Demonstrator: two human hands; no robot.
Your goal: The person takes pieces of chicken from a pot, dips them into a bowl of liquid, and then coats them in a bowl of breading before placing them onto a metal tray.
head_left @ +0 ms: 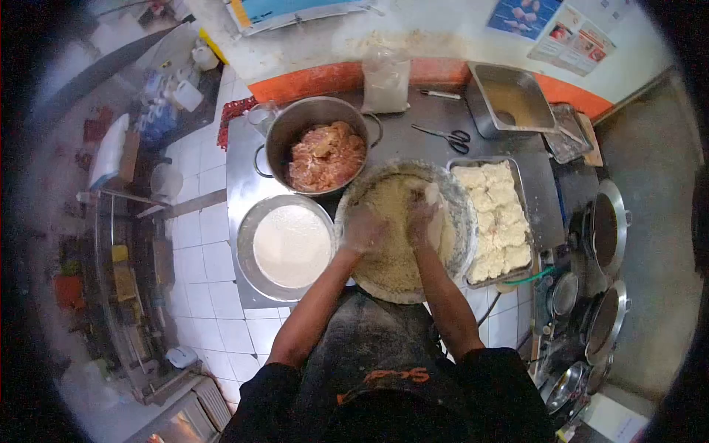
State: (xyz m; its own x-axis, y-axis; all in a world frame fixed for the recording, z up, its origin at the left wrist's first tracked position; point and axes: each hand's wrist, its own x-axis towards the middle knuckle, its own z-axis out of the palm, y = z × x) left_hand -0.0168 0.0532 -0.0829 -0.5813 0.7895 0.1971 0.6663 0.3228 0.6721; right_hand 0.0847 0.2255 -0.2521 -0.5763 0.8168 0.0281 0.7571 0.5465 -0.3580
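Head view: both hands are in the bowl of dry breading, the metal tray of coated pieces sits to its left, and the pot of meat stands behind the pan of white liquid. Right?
Not quite: in the head view, the metal tray of coated pieces sits to the right of the bowl of dry breading. The left hand, right hand, pot of meat and pan of white liquid are as stated.

The mixing bowl [463,244] stands toward the tabletop's [240,170] near edge, loose powder [395,269] inside it. Left of it sits the basin [246,255] of batter [292,247]; behind that basin, the pot [306,114] holds raw meat [325,159]. On the right (just beside the bowl) the tray [502,278] carries coated pieces [498,210]. Behind the bowl lie scissors [458,137]; farther back, a bag [385,85] stands near the wall [310,44], left of a deep container [484,111].
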